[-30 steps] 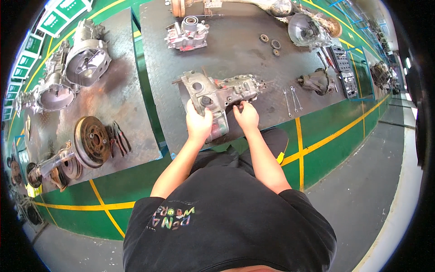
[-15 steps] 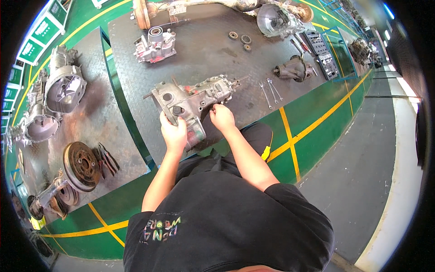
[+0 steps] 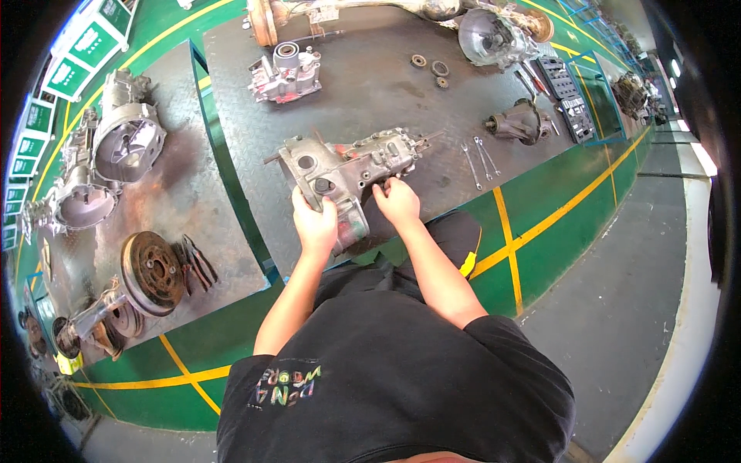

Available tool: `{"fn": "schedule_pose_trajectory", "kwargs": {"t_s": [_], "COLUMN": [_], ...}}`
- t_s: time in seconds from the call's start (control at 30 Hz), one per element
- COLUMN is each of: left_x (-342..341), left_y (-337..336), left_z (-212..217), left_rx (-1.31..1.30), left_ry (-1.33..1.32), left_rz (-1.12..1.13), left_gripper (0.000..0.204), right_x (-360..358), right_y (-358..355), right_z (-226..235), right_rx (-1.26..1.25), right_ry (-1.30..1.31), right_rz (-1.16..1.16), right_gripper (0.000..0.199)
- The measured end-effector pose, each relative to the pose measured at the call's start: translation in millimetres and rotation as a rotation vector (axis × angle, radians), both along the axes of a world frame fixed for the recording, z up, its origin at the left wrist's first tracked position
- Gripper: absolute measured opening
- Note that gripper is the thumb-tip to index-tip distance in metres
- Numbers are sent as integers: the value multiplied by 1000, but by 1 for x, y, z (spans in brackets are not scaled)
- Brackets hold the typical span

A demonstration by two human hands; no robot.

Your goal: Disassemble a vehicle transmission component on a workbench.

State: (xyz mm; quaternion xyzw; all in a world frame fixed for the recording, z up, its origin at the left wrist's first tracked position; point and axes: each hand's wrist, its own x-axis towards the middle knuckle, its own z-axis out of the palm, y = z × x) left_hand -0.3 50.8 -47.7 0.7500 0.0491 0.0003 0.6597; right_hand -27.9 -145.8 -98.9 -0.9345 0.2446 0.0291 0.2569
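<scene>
A grey metal gearbox housing (image 3: 356, 163), its wide end to the left and a thin shaft sticking out on the right, lies on the steel-topped bench in front of me. My left hand (image 3: 315, 225) is closed on the near wall of the wide end, thumb on top beside a dark round plug. Closer to the narrow end, my right hand (image 3: 398, 203) has its fingers curled in against the housing's near lower edge. Its fingertips are partly hidden there. To the right of the housing lie several spanners (image 3: 480, 159).
Farther back are a smaller gear housing (image 3: 285, 76), bearing rings (image 3: 440, 69) and a long axle (image 3: 370, 8). Rightward sit a differential (image 3: 519, 122) and a tool case (image 3: 574, 116). Across a gap, the left bench carries bell housings (image 3: 123, 147), a rusty brake drum (image 3: 158, 270) and pliers (image 3: 202, 264).
The whole view has shifted, so the bench and parts appear slightly farther right. Both hands keep their places on the gearbox housing, which has not visibly moved on the bench.
</scene>
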Motion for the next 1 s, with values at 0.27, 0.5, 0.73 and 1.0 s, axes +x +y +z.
{"fn": "schedule_pose_trajectory", "kwargs": {"t_s": [0.27, 0.5, 0.73, 1.0], "left_x": [0, 1, 0, -1], "left_y": [-1, 0, -1, 0], "left_z": [9, 10, 10, 7], "left_rx": [40, -6, 6, -1], "left_ry": [4, 15, -3, -18], "left_rz": [-3, -3, 0, 1], "left_gripper": [50, 51, 49, 47], "right_x": [-2, 3, -3, 0], "right_y": [-3, -11, -7, -6], "right_z": [-4, -26, -18, -4], "right_rx": [-4, 2, 112, 205], "right_ry": [-85, -70, -45, -110], "right_rz": [63, 106, -49, -91], "right_gripper": [23, 31, 28, 24]}}
